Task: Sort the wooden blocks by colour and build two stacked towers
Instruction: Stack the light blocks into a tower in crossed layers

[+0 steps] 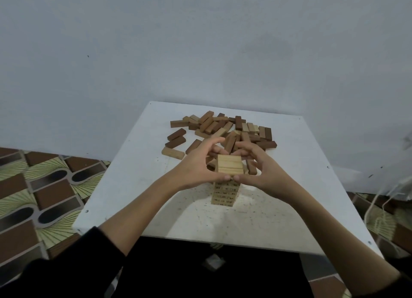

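A tower of light wooden blocks (225, 193) stands in the middle of the white table (138, 168). Its top layer (229, 166) shows as a pale square. My left hand (196, 164) cups the top of the tower from the left, thumb at the near edge and fingers curled round the far side. From the right, my right hand (260, 170) cups it the same way. Both thumbs meet at the tower's near face. Behind the tower lies a loose pile of light and dark brown blocks (223, 128).
A pale wall rises right behind the table. Patterned floor tiles (40, 186) show on the left and right. White cords (383, 204) hang at the right edge. A few single blocks, such as a light one (172, 153), lie left of the pile.
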Motion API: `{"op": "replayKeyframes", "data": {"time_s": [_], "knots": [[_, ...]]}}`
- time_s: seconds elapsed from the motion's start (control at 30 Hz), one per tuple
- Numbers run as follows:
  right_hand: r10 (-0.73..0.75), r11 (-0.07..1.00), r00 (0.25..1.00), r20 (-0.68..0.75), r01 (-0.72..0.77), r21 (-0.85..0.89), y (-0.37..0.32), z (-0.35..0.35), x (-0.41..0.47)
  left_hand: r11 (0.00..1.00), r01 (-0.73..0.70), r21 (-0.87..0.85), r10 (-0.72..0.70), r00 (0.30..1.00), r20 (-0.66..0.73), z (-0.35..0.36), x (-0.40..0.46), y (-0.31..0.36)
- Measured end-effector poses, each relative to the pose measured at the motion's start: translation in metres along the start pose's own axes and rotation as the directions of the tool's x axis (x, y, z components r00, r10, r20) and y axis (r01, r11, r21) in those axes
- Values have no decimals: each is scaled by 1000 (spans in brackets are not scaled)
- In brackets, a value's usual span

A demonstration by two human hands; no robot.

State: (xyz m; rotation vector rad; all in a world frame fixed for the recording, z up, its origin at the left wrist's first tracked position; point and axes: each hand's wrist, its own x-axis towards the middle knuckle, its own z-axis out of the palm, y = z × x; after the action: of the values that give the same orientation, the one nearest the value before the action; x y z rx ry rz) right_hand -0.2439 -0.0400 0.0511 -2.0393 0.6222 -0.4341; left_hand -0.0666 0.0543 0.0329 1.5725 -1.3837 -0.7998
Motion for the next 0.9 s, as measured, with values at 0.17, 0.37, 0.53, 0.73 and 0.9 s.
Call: {"op": "replayKeyframes", "data": {"time_s": [0.17, 0.37, 0.53, 0.73, 0.9], "knots": [[-2, 1000, 1000, 14, 2, 11, 0, -1, -1, 1000, -3, -3, 3, 1000, 16, -1, -1, -4], [-40, 999, 999, 13, 40, -24, 3, 3, -1, 1000, -26, 11, 26, 1000, -1, 1, -4, -6], [-71, 993, 997, 6, 71, -93, 4, 5, 1, 999, -34, 7, 34, 999, -12, 2, -4, -5], [-82, 991, 997, 1, 81, -103, 6, 6, 2, 999, -33, -2, 33, 999, -12, 3, -5, -6], [-84, 992, 996, 6, 84, -91, 7, 6, 3, 999, -33, -16, 33, 999, -16, 4, -5, -8]]}}
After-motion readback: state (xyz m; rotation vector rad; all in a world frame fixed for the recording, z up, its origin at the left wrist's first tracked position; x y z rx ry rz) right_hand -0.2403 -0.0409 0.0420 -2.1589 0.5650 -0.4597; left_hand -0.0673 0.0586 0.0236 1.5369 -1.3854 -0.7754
